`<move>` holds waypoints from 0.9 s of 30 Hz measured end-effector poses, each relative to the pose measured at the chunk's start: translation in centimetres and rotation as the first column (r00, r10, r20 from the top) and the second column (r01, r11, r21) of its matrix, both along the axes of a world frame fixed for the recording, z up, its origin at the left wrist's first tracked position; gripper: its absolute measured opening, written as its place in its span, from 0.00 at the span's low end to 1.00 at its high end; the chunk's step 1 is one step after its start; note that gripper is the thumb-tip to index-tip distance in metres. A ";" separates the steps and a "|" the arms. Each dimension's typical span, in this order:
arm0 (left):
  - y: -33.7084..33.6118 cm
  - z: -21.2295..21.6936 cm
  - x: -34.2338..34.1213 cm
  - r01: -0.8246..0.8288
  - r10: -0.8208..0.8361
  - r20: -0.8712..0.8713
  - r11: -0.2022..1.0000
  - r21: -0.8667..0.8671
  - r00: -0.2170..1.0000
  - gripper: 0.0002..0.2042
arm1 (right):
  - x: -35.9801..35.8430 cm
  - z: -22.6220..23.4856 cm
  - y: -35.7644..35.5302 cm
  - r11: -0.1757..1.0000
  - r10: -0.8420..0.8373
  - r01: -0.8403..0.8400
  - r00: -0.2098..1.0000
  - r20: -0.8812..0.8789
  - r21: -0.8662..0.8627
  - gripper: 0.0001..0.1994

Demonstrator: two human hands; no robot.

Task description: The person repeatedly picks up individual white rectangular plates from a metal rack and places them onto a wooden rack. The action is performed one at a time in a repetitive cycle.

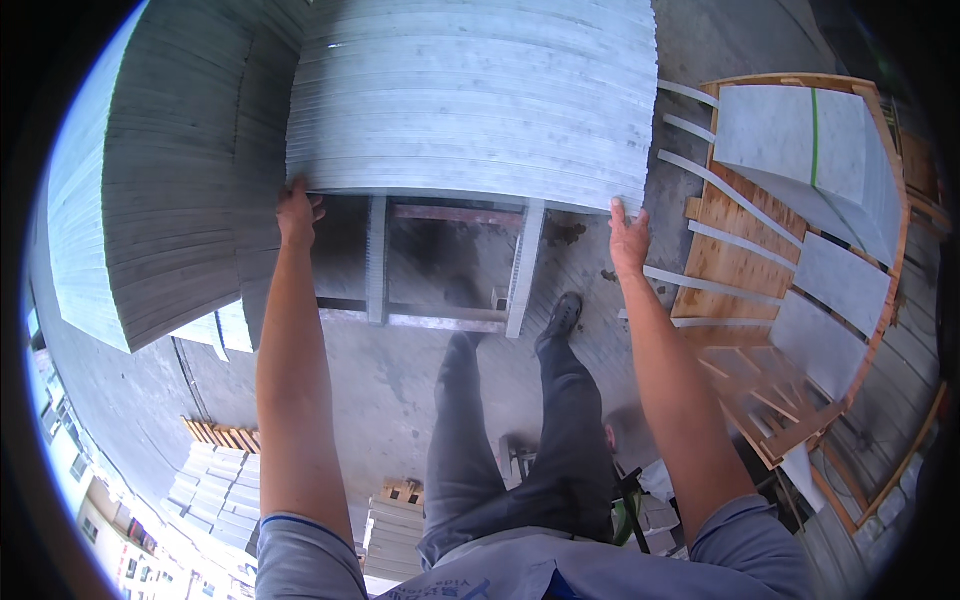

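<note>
A long row of pale grey-white stone slabs (480,100) is packed tightly, with their thin edges showing as many parallel lines. At the near end of the row, my left hand (298,212) closes on the left corner of the nearest slab (460,197). My right hand (629,238) grips its right corner, the fingertips up against the edge. Both arms reach forward, spread about as wide as the slab. Part of the fingers on each hand is hidden by the slab. Below the near end, a metal frame (376,260) with two rails and crossbars sticks out towards me.
Another tall block of slabs (180,180) stands close on the left. To the right is an open wooden crate (740,230) with white slabs inside and pale straps (735,190) trailing over its side. My feet stand on the concrete floor (390,370) near the frame. More slab stacks (212,490) lie at lower left.
</note>
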State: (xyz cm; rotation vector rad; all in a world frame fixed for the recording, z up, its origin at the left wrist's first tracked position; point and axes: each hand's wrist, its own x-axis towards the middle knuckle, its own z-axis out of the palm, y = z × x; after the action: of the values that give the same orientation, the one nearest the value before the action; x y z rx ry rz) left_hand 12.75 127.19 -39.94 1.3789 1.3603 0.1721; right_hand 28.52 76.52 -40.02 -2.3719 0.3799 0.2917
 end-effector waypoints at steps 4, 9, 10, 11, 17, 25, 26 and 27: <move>-0.3 -0.1 -0.2 0.070 -0.061 -0.070 0.989 0.127 0.996 0.26 | -0.1 1.6 0.7 0.979 0.029 -0.031 0.999 -0.014 -0.200 0.35; -0.4 -0.2 -0.1 0.088 -0.053 -0.162 0.973 0.212 0.985 0.28 | 0.0 3.0 1.6 0.978 0.002 -0.006 1.000 -0.017 -0.209 0.36; -0.4 -0.3 0.0 0.112 -0.079 -0.154 0.968 0.224 0.985 0.28 | 0.0 3.0 1.6 0.978 -0.002 -0.001 1.000 -0.014 -0.210 0.37; -0.4 -0.3 -0.1 0.132 -0.094 -0.161 0.961 0.242 0.982 0.29 | 0.0 3.0 1.6 0.977 -0.003 0.002 1.000 -0.005 -0.213 0.37; -0.2 -0.3 -0.3 0.210 -0.129 -0.272 0.932 0.296 0.954 0.30 | 0.0 2.8 1.6 0.978 -0.010 0.012 1.000 0.013 -0.210 0.36; -1.0 -2.2 -2.2 0.197 -0.001 -0.409 0.877 0.439 0.913 0.35 | -3.1 3.2 1.7 0.974 -0.115 0.114 0.993 0.009 -0.195 0.31; -1.3 -2.7 -3.0 0.169 0.022 -0.404 0.886 0.431 0.914 0.36 | -3.6 3.1 1.4 0.981 -0.131 0.134 0.991 0.028 -0.141 0.30; -1.3 -3.2 -3.7 0.130 0.054 -0.391 0.895 0.427 0.919 0.37 | -4.1 2.9 1.2 0.982 -0.167 0.167 0.986 -0.001 -0.094 0.30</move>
State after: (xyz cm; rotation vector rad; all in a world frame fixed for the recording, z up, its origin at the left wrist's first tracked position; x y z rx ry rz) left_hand 9.08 125.89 -43.10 1.9032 1.6959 0.1945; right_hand 24.40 77.67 -37.17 -2.4121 0.6053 0.2099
